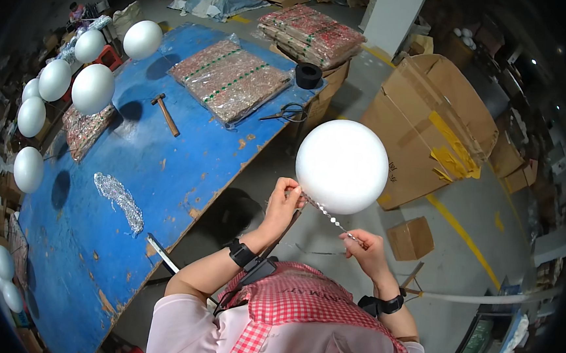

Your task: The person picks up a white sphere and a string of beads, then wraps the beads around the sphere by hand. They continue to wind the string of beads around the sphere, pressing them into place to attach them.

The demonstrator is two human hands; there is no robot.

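Head view: a worn blue table (185, 163) fills the left side, its right edge running from the near left toward the far right. To the right of it stands a big cardboard box (414, 130). A clear-wrapped pack (230, 81) of pale, glittery material lies on the far part of the tabletop. Right of the table's edge and just beyond the person's hands is a large white ball (341, 166); what bears its weight is hidden. More white balls (93, 90) line the table's left side. A small carton (410, 238) sits on the floor to the right.

The left hand (283, 206) is at the ball's near left side, thumb and fingertips closed in a pinch on one end of a beaded strand. The right hand (364, 248), nearer and further right, pinches the other end, fingers curled in, apart from the ball. On the table lie a silvery heap (120, 201), a hammer (166, 114), and black scissors (287, 113). Smallest, the beaded strand (325, 213) slants between both hands, across the ball's near side.
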